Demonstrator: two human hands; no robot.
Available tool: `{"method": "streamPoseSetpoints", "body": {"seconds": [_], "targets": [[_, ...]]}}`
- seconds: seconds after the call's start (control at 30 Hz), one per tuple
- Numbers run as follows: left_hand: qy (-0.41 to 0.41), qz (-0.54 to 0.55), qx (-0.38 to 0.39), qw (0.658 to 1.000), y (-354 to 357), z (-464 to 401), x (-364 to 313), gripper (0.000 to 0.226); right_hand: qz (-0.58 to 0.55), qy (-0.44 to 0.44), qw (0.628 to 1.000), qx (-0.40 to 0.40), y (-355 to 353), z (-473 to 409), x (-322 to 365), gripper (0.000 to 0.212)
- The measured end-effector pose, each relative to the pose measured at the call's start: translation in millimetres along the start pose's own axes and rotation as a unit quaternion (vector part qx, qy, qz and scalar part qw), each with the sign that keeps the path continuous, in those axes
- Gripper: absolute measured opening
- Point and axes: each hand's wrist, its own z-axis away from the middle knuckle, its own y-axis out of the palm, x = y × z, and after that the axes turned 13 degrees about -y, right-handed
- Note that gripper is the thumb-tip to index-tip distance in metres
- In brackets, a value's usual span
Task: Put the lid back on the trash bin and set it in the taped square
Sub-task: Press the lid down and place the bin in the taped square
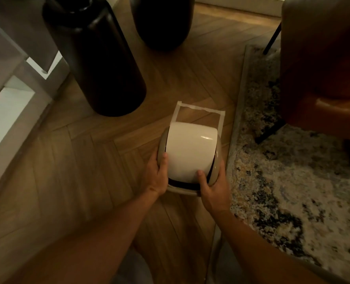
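A small beige trash bin (216,160) stands on the wooden floor with its white swing lid (190,148) on top. My left hand (156,175) grips the bin's left side, thumb on the lid's edge. On the right side my right hand (212,186) grips it the same way, thumb on the lid's near corner. The taped square (200,108) of pale masking tape lies on the floor just beyond the bin. The bin covers the square's near part; its far edge and both far corners show.
Two tall dark vases (94,58) (161,21) stand on the floor to the far left of the square. A patterned rug (293,171) lies at the right, with a brown leather chair (323,58) on it. White furniture (10,95) fills the left edge.
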Motion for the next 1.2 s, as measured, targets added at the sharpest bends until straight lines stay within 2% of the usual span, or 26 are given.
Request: {"method": "streamPoseSetpoints", "body": {"seconds": [0.17, 0.27, 0.53, 0.63, 0.8, 0.93, 1.1, 1.2], "targets": [[0.045, 0.044, -0.029, 0.998, 8.6, -32.2, -9.0, 0.096, -0.002, -0.017, 1.0, -0.001, 9.4, -31.7, -14.0, 0.092], [0.059, 0.018, -0.024, 0.998, 9.4, -51.8, -17.1, 0.099, -0.005, -0.029, 1.0, -0.005, 12.5, -55.7, -20.0, 0.092], [0.13, -0.027, -0.013, 0.991, 24.4, -108.9, -53.8, 0.079, 0.018, -0.071, 0.997, -0.017, 9.2, -126.7, -37.0, 0.088], [0.133, -0.037, -0.006, 0.99, 36.0, -133.2, -72.3, 0.074, 0.039, -0.083, 0.996, -0.017, 6.8, -159.1, -43.4, 0.093], [0.13, -0.042, -0.005, 0.991, 54.0, -180.7, -91.4, 0.082, 0.034, -0.099, 0.994, -0.016, 4.5, -206.3, -44.3, 0.081], [0.146, -0.049, 0.0, 0.988, 64.8, -205.9, -111.1, 0.072, 0.04, -0.11, 0.993, -0.014, 4.1, -238.6, -47.3, 0.086], [0.139, -0.051, -0.004, 0.989, 73.6, -233.2, -135.6, 0.076, 0.071, -0.099, 0.992, -0.014, 5.9, -277.5, -53.4, 0.093], [0.136, -0.047, -0.004, 0.99, 75.4, -246.0, -144.8, 0.07, 0.075, -0.1, 0.992, -0.013, 9.1, -300.6, -54.9, 0.1]]}}
